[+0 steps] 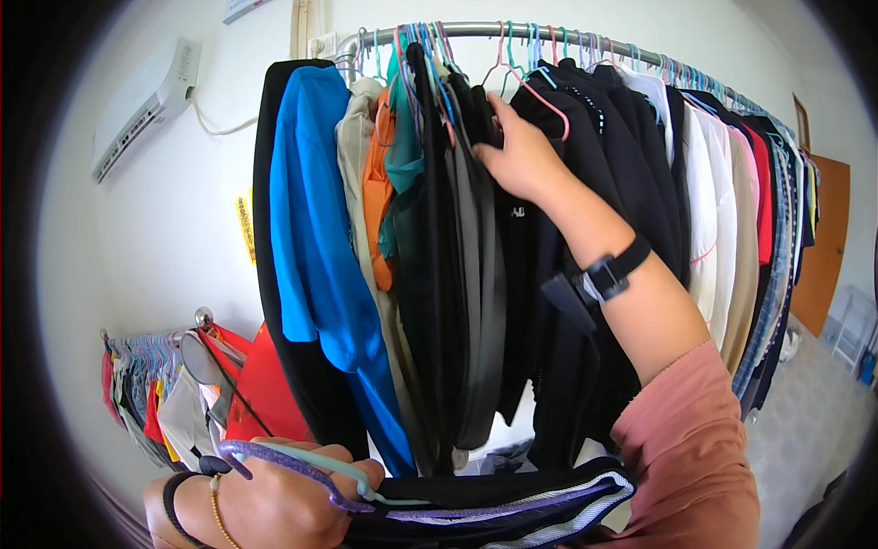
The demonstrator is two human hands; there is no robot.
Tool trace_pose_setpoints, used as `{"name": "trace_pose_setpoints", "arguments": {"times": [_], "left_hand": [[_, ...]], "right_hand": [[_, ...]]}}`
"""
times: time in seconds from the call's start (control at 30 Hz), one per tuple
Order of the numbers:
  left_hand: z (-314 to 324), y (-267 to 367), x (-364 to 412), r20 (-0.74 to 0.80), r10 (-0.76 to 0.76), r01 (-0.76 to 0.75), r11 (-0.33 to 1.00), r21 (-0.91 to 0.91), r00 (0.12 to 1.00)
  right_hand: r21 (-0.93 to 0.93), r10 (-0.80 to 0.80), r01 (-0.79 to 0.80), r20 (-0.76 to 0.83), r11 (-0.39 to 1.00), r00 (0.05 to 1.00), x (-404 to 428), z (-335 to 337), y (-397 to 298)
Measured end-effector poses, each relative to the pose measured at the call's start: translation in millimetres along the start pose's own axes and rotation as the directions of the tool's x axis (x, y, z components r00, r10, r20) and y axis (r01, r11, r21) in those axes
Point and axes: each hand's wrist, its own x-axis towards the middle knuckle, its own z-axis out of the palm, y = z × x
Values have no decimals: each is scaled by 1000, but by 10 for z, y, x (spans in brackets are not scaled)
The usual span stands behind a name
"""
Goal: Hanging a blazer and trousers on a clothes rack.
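At the bottom left, my left hand [288,487] is closed on purple and pale green hangers, with the purple hanger [295,463] hooked over its back. Black garments with a striped inner band [583,497] hang from these hangers, stretching to the right. My right hand [518,147] reaches up to the rail and touches the black and grey garments [473,206] there; whether its fingers grip one cannot be told. Right beside it is a pink hanger [542,99]. A black strap with a device [607,274] circles my right forearm.
A curved metal rail [466,29] carries many garments, among them a blue one [315,206] and an orange one [381,199]. Another clothes rack [147,340] stands lower left, near red fabric [267,391]. An air conditioner [147,106] is on the wall; a brown door [826,240] is far right.
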Motion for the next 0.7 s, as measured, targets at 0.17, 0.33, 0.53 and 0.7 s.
{"name": "trace_pose_setpoints", "arguments": {"times": [0.17,0.33,0.53,0.7], "left_hand": [[-86,73,13,123,11,-18,998,60,992],[-40,54,26,73,38,-41,998,52,997],[-26,65,3,43,32,-34,998,45,999],[-55,119,-107,74,-25,18,996,92,997]], "right_hand": [[-10,-35,35,56,999,998,-416,-127,60],[-118,-216,191,-263,975,940,-479,-502,100],[-479,-49,-58,-208,876,977,-202,-751,382],[58,94,-83,-221,995,971,-109,-364,745]]}}
